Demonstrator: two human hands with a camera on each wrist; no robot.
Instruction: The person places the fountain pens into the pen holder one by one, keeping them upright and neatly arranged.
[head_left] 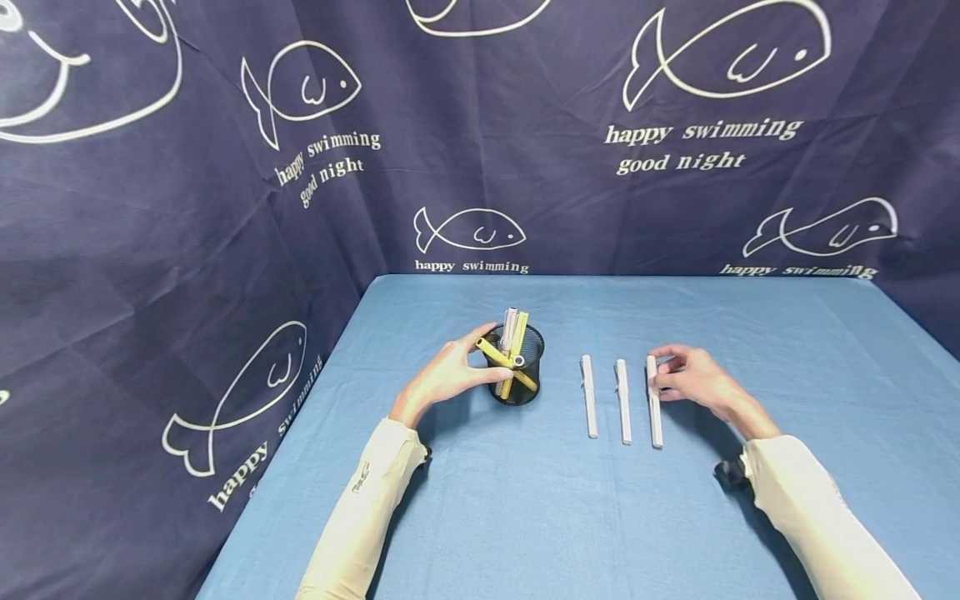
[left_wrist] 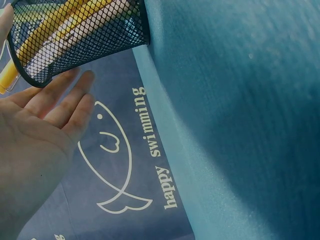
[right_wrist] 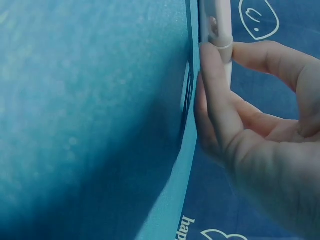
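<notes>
left hand (head_left: 448, 371) grips pen cup (head_left: 533, 362). right hand (head_left: 697, 379) pinches rightmost white pen (head_left: 656, 425), lying on table (head_left: 675, 308) well inside far edge; two more pens (head_left: 588, 400) between, wide room toward right edge.

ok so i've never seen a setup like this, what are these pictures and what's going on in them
No robot here, just a person's bare left hand and right hand. The wide picture comes from a camera worn on the head; the close ones from a camera on each wrist. On the blue cloth stands a mesh cup with yellow and pale pens in it; beside it, three white pens lie in a row. The left hand holds the mesh cup between thumb and fingers; the right hand pinches the rightmost white pen.
</notes>
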